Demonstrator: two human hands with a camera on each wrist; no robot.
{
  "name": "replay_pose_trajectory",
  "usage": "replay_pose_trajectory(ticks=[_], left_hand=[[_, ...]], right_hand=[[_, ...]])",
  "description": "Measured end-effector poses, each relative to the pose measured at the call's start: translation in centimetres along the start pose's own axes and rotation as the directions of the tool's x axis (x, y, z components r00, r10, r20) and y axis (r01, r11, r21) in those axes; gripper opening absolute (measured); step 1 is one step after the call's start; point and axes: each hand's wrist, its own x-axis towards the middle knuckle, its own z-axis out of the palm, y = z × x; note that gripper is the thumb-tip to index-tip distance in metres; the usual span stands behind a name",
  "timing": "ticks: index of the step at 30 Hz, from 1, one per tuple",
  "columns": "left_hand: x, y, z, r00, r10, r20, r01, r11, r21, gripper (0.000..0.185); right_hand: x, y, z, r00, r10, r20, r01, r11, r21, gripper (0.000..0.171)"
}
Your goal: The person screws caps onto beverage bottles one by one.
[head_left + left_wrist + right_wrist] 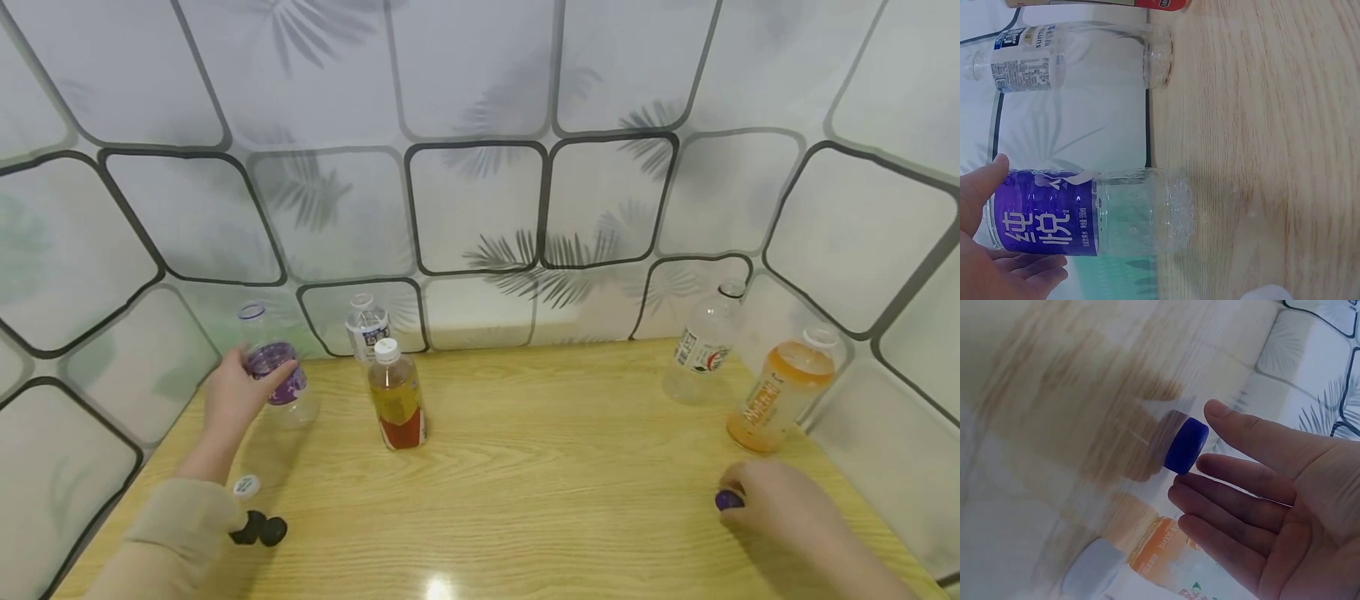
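Note:
At the left, my left hand (pixel 238 387) is around a clear bottle with a purple label (pixel 1047 212). The thumb lies along one side of the label, and the fingers reach round the other side. This bottle stands upright and its mouth is uncapped. On the right side of the table, my right hand (pixel 783 504) is at a dark blue bottle cap (pixel 1186 445) lying on the wood. The right thumb and fingers are spread beside the cap, fingertips right at its edge, with the palm empty.
A capped bottle with a yellow-red label (pixel 397 400) stands near a clear bottle (pixel 367 325). At right are another clear bottle (pixel 701 346) and an orange-labelled bottle (pixel 780 396). A white cap (pixel 247 486) and black caps (pixel 273 531) lie by the left sleeve. Patterned panels enclose the table.

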Motion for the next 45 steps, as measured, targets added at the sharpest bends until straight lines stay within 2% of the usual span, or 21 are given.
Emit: replay_pose_trajectory(ticks=[9, 14, 26, 34, 45], left_hand=[[-0.1, 0.0, 0.2, 1.0, -0.002, -0.005, 0.002, 1.0, -0.01, 0.095], [0.0, 0.0, 0.1, 1.0, -0.013, 0.004, 0.013, 0.999, -0.035, 0.094], [0.0, 0.0, 0.3, 1.0, 0.004, 0.009, -0.003, 0.997, -0.071, 0.092], [-0.2, -0.3, -0.5, 1.0, 0.012, 0.006, -0.012, 0.997, -0.07, 0.091], [-1.3, 1.0, -1.5, 1.0, 0.016, 0.025, -0.014, 0.997, -0.078, 0.094]], right_hand=[[-0.1, 0.2, 0.4, 0.998, 0.051, 0.041, -0.051, 0.999, -0.001, 0.028], [0.0, 0.2, 0.7, 0.998, 0.053, 0.026, -0.053, 0.999, -0.005, 0.03], [0.0, 0.2, 0.9, 0.997, 0.06, 0.051, -0.06, 0.998, -0.004, 0.02], [0.1, -0.3, 0.7, 1.0, 0.009, -0.001, -0.009, 0.999, -0.034, 0.025], [-0.1, -0.3, 0.9, 0.999, -0.001, -0.032, 0.0, 1.0, -0.023, 0.027]])
